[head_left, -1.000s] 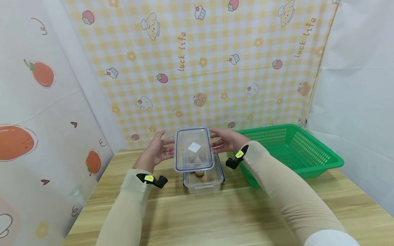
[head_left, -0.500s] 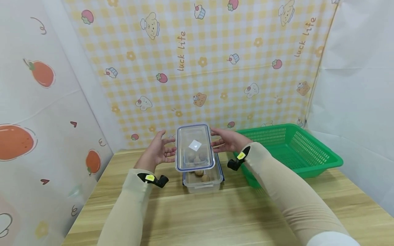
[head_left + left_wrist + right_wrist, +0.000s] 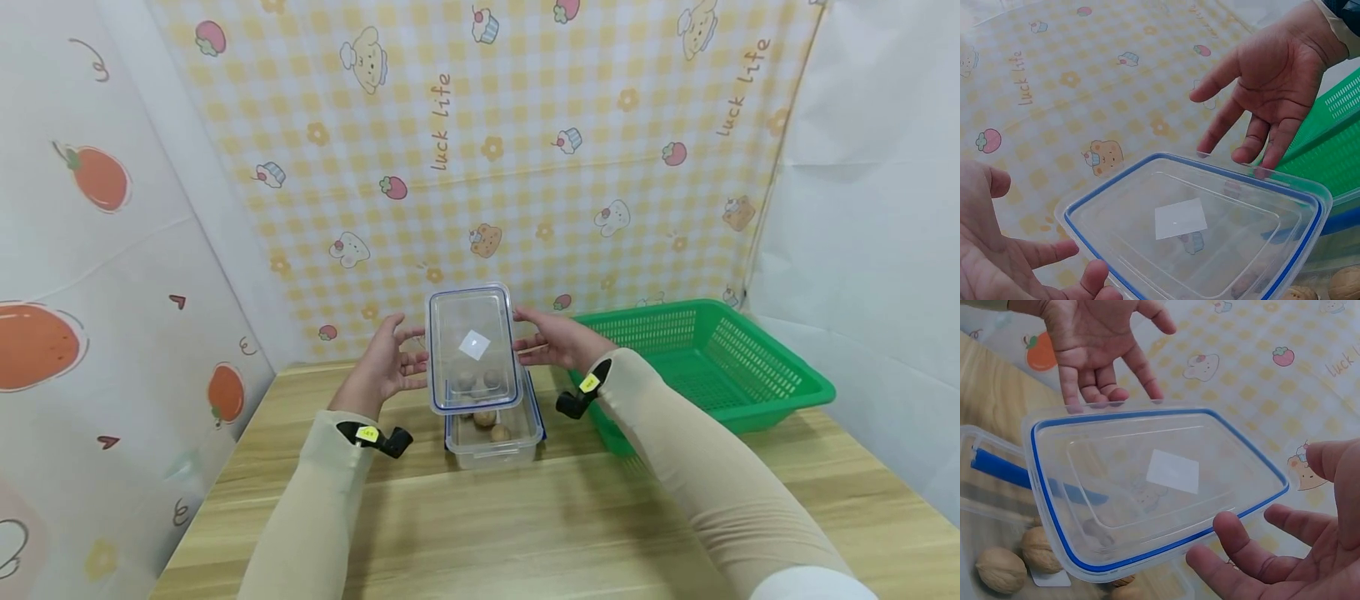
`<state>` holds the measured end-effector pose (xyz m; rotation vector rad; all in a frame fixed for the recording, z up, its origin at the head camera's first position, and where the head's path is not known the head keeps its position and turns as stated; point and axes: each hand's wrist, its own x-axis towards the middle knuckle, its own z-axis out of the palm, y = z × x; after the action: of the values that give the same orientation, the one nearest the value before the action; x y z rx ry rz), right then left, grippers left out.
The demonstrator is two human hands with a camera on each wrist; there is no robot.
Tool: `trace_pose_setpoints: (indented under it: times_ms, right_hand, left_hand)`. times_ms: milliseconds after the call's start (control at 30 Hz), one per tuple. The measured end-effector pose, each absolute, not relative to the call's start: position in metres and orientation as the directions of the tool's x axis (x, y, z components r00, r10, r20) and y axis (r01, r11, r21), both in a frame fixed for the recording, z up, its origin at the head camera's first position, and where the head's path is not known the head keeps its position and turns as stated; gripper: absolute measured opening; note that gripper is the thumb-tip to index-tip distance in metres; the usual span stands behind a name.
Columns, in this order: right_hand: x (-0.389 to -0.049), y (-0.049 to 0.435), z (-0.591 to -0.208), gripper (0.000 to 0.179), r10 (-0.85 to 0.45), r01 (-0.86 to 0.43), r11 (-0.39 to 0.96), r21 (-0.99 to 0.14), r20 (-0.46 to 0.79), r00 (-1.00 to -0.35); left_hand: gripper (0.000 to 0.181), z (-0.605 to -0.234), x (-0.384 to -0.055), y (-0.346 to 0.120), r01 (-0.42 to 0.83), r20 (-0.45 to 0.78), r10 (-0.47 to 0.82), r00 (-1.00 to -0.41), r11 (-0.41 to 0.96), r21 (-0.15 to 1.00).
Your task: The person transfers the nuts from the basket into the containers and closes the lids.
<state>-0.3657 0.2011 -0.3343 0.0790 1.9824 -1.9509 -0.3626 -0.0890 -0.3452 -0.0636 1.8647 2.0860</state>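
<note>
A clear plastic lid [image 3: 474, 346] with a blue sealing ring and a white square on it is raised, tilted, above the back of a clear food container [image 3: 495, 454]. Several walnuts [image 3: 1001, 570] lie in that container, some seen only through the lid. My left hand [image 3: 384, 367] is at the lid's left edge, fingertips touching it and thumb standing away. On the opposite edge, my right hand [image 3: 557, 340] supports the lid with extended fingers, its thumb also apart. In both wrist views the lid is carried between the fingertips of the two hands.
A green perforated plastic basket [image 3: 697, 367] stands to the right, beside my right forearm. The wooden table [image 3: 480, 533] extends in front of the container. A yellow checked cloth [image 3: 495, 192] hangs behind, with white printed sheeting [image 3: 150, 275] on the left.
The lid has risen slightly and tilted more upright, its far edge going up. More of the container and its walnuts shows below it. Both hands keep nearly the same place.
</note>
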Motion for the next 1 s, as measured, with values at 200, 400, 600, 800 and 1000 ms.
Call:
trace_pose_setpoints:
  times_ms: [200, 400, 600, 800, 1000]
  right_hand:
    - [-0.366, 0.203, -0.334, 0.059, -0.243, 0.215, 0.092, -0.972, -0.231, -0.942]
    - [-0.366, 0.204, -0.331, 0.062, -0.252, 0.118, 0.048, -0.992, -0.126, -0.96]
    - [-0.364, 0.203, -0.33, 0.063, -0.224, 0.016, -0.004, -1.0, -0.015, -0.974]
    - [-0.362, 0.199, -0.331, 0.054, -0.181, -0.115, 0.082, -0.99, 0.099, -0.979]
    - [-0.36, 0.191, -0.329, 0.048, -0.096, -0.147, 0.194, -0.97, 0.13, -0.987]
  left_hand:
    - [0.068, -0.346, -0.366, -0.088, -0.241, -0.215, 0.226, -0.95, -0.091, 0.966]
    - [0.064, -0.343, -0.366, -0.087, -0.149, -0.122, 0.229, -0.966, -0.106, 0.983]
    - [0.062, -0.335, -0.361, -0.084, -0.051, -0.041, 0.247, -0.968, -0.034, 0.998]
    - [0.063, -0.329, -0.356, -0.078, 0.007, 0.002, 0.23, -0.973, 0.022, 1.0]
    - [0.066, -0.329, -0.349, -0.075, 0.027, 0.023, 0.258, -0.966, 0.012, 1.0]
